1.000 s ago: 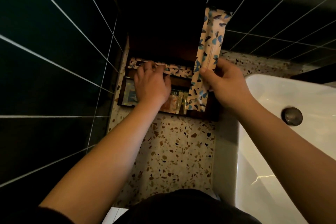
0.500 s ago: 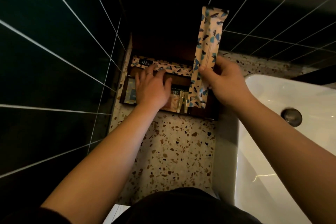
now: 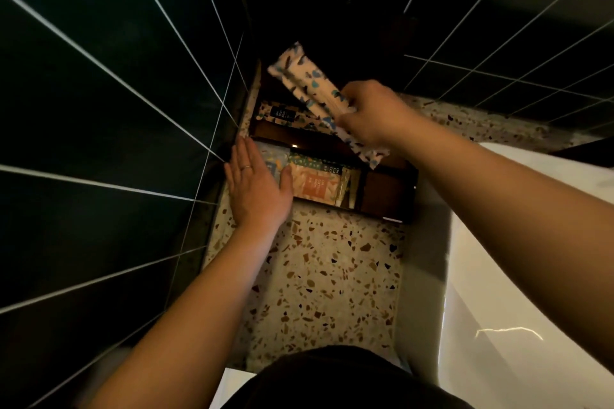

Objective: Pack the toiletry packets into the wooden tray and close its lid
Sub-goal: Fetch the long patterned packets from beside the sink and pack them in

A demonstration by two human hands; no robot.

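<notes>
Dark green wall tiles (image 3: 99, 83) close in on two sides of a speckled terrazzo table (image 3: 335, 269), with a white sink (image 3: 518, 276) to the right. At the back corner sits the wooden tray (image 3: 387, 199), its lid apparently raised against the wall, though that part is too dark to be sure.

The left hand (image 3: 255, 186) lies flat and open, fingers together, on the tray's left end, resting partly on a pale blue packet (image 3: 274, 158). Beside it in the front compartment lies an orange packet (image 3: 315, 184), and a patterned packet with a dark label (image 3: 282, 114) lies in the back compartment. The right end of the front compartment looks bare.

The right hand (image 3: 368, 113) is clamped on a long patterned packet (image 3: 312, 90), held slantwise above the back of the tray, its upper end toward the wall and its lower end poking out below the fist.

The step in hand appears to be laying this long packet in. To do it well, turn it level and parallel with the back compartment, lower the far end first and slide it flat beside or onto the packet already there. Keep the left hand pressing the tray steady. Nothing should stand proud of the rim, or the lid will probably not shut flush.
</notes>
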